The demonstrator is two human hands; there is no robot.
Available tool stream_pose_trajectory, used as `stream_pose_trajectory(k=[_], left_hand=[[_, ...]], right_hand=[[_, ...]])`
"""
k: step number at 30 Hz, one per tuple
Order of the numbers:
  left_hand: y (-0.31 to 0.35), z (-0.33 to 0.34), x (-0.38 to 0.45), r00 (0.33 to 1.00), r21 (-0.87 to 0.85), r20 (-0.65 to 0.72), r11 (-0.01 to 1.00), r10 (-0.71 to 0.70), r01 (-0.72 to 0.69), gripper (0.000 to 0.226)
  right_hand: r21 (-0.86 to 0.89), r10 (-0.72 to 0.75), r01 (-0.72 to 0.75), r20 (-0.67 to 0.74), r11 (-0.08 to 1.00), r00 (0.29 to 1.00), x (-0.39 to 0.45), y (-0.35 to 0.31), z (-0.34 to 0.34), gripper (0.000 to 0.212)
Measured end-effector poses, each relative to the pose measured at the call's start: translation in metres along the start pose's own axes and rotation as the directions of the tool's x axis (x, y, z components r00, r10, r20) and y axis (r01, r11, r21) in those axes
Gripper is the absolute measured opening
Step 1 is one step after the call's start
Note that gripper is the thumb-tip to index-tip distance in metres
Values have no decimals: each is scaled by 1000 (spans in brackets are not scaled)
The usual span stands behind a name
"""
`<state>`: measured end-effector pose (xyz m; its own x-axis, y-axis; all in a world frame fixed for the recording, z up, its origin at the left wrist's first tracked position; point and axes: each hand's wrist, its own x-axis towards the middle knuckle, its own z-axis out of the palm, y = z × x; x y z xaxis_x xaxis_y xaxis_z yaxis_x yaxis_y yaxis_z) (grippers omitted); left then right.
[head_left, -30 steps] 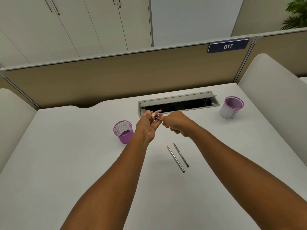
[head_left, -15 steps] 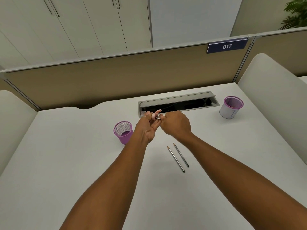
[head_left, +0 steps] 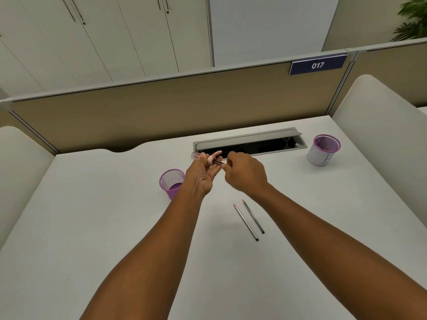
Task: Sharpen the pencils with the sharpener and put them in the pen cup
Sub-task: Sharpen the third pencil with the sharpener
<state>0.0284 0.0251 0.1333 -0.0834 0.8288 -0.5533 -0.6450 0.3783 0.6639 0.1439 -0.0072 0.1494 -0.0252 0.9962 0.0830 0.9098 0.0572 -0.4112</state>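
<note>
Pencil (head_left: 218, 162) pinched in the right hand (head_left: 245, 175), tip inside the pink sharpener (head_left: 211, 158) gripped by the left hand (head_left: 203, 174). Two pencils (head_left: 249, 220) lie on the table (head_left: 92, 215).

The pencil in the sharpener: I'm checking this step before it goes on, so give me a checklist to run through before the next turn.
1. Left hand grips the sharpener: ok.
2. Right hand pinches the pencil near the sharpener: ok.
3. Pencil tip seated in the sharpener's hole: cannot tell, fingers hide it.
4. Purple pen cup upright and open beside the left hand: ok.
5. Two spare pencils lying on the desk, apart from both arms: ok.
6. How sharp the held pencil's tip is: cannot tell, it is hidden.
</note>
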Motion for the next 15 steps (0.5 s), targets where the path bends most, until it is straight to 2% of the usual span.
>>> stream_pose_trajectory(k=[2,4,7,9,10,11,12,13,14,15], left_hand=[[-2,0,-2,1000,-13,2,1000,-8,8,34],[-3,0,-5,1000,-27,17,999,-21,22,35],[-5,0,-7,999,-30,32,999,-44,45,38],[-5,0,-7,998,-28,38,998,-58,59,36],[-5,0,-7,997,-26,42,998,-62,63,34],[-5,0,-7,997,-24,45,998,-63,64,32],[-6,0,-8,997,-18,45,998,-60,61,32],[-7,-1,-8,997,-10,45,998,-56,57,33],[-7,0,-8,998,-2,43,999,-53,54,34],[-7,0,-8,998,0,38,999,-51,51,35]], right_hand=[[-91,-95,86,-89,992,992,-6,2,7,15],[-170,-141,120,-117,978,983,-9,4,9,17],[-125,-70,61,-73,990,995,-11,0,4,18],[64,144,-146,31,987,989,-6,-5,-1,21],[226,273,-301,147,926,951,0,-5,-6,24],[380,356,-456,305,805,883,6,-5,-12,25],[463,384,-587,462,664,799,9,-4,-18,25],[493,380,-666,562,560,735,10,-4,-23,27],[505,365,-695,605,511,708,11,-2,-25,30],[509,348,-693,614,510,708,10,-1,-26,32]])
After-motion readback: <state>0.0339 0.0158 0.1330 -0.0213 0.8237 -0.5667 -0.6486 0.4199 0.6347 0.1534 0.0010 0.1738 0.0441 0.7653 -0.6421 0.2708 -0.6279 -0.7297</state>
